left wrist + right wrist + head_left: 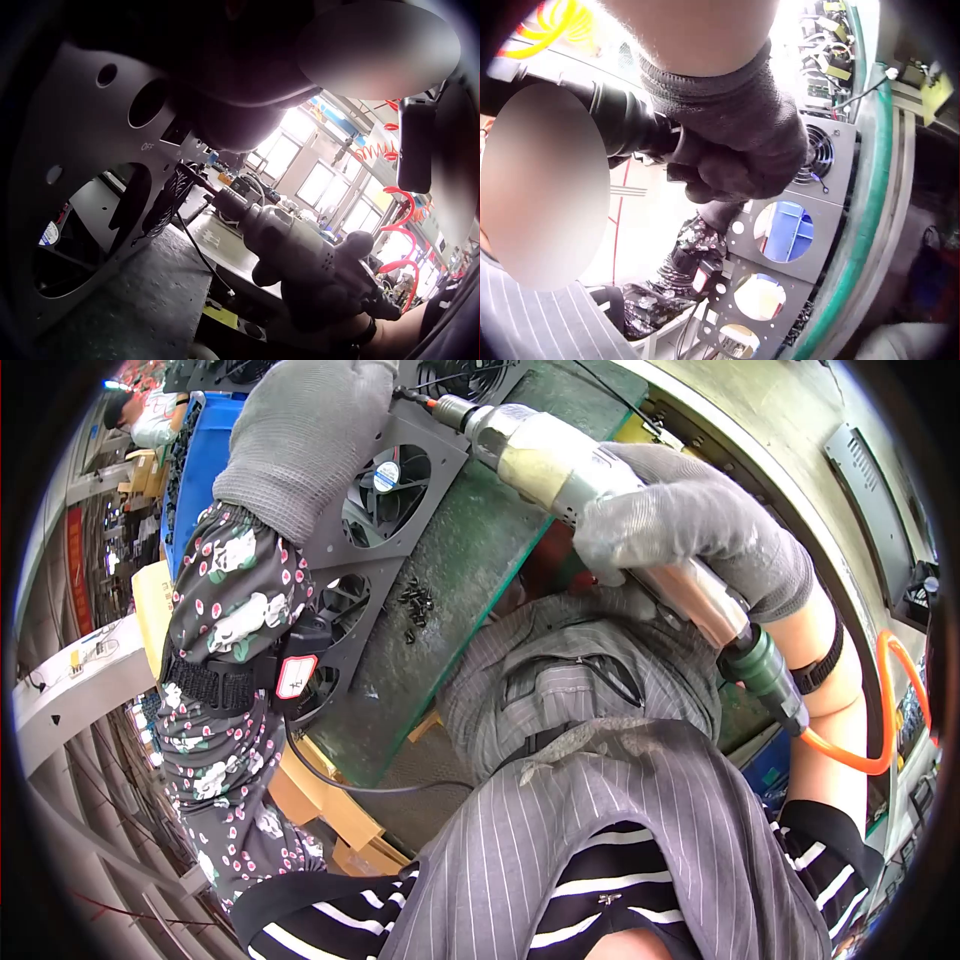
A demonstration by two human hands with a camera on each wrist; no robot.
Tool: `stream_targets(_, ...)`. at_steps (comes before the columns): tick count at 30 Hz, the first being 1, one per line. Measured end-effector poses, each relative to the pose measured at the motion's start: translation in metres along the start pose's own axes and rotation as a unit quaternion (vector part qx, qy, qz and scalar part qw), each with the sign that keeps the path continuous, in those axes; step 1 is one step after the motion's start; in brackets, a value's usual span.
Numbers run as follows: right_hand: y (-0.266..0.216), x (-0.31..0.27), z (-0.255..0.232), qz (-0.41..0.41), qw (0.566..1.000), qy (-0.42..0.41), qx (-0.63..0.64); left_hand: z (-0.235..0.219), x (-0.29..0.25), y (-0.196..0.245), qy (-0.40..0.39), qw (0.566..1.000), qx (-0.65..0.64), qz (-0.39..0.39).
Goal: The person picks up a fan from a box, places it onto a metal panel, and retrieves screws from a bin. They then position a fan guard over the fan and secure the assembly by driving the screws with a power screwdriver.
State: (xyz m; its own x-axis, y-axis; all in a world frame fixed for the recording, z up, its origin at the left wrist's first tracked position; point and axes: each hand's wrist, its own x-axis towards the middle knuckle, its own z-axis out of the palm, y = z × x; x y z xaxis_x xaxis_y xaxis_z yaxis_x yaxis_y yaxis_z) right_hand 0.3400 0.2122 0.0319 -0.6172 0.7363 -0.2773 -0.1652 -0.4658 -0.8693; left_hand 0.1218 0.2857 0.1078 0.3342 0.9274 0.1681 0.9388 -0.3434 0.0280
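Observation:
My gloved right hand grips a pneumatic screwdriver, its fingers wrapped round the body. The driver bit points left, its tip at the grey metal panel, beside a rectangular cutout in the left wrist view. Against the upper part of this panel lies my gloved left hand, close to the bit; its fingers are hidden in the head view. The panel stands along the table with large round openings, and a fan with a round label shows through one of them.
Small black screws lie in a loose pile on the green-edged table. An orange air hose curves from the screwdriver's rear. Blue bins stand behind the panel, with cardboard below. A black cable runs from the left forearm.

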Motion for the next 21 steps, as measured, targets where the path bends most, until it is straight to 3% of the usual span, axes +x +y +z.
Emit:
stream_targets(2, -0.002, 0.003, -0.002, -0.017, 0.999, -0.039, 0.008, 0.005, -0.005, -0.001, 0.082, 0.994, 0.006, 0.067)
stream_targets(3, -0.006, 0.005, -0.001, -0.028, 0.998, -0.061, 0.006, 0.003, -0.006, -0.001, 0.090, 0.994, 0.007, 0.066)
stream_targets(6, -0.020, 0.000, 0.015, 0.024, 0.992, -0.016, -0.121, -0.007, -0.011, -0.005, 0.080, 0.996, 0.003, 0.031)
stream_targets(7, -0.017, -0.001, 0.017, 0.021, 0.990, 0.006, -0.139, -0.008, -0.007, -0.012, 0.035, 0.999, -0.009, 0.004)
stream_targets(8, -0.011, 0.000, 0.019, -0.011, 0.992, 0.011, -0.127, -0.010, -0.001, -0.023, -0.012, 0.999, -0.019, -0.025)
stream_targets(9, -0.003, 0.000, 0.018, -0.022, 0.991, 0.003, -0.130, -0.009, 0.003, -0.035, -0.005, 1.000, -0.027, 0.008)
stream_targets(10, 0.005, 0.000, 0.017, -0.033, 0.991, -0.004, -0.131, -0.015, 0.006, -0.033, -0.019, 0.999, -0.026, -0.005)
stream_targets(13, 0.045, -0.014, 0.013, 0.040, 0.996, 0.001, -0.077, -0.024, -0.004, -0.017, -0.001, 0.997, -0.077, -0.029)
stream_targets(15, 0.084, -0.024, 0.010, 0.064, 0.993, 0.008, -0.103, -0.031, -0.030, 0.004, 0.230, 0.969, 0.033, 0.079)
stream_targets(16, 0.090, -0.022, 0.013, 0.074, 0.991, 0.008, -0.112, -0.037, -0.043, 0.001, 0.227, 0.970, 0.036, 0.078)
stream_targets(18, 0.093, -0.022, 0.016, 0.036, 0.989, 0.015, -0.143, -0.038, -0.081, -0.009, 0.109, 0.992, -0.063, 0.015)
stream_targets(20, 0.100, -0.023, 0.013, 0.062, 0.992, -0.003, -0.113, -0.015, -0.126, -0.012, 0.061, 0.948, -0.290, -0.117)
stream_targets(21, 0.103, -0.022, 0.012, 0.068, 0.991, -0.004, -0.117, -0.005, -0.146, -0.013, 0.030, 0.947, -0.281, -0.151)
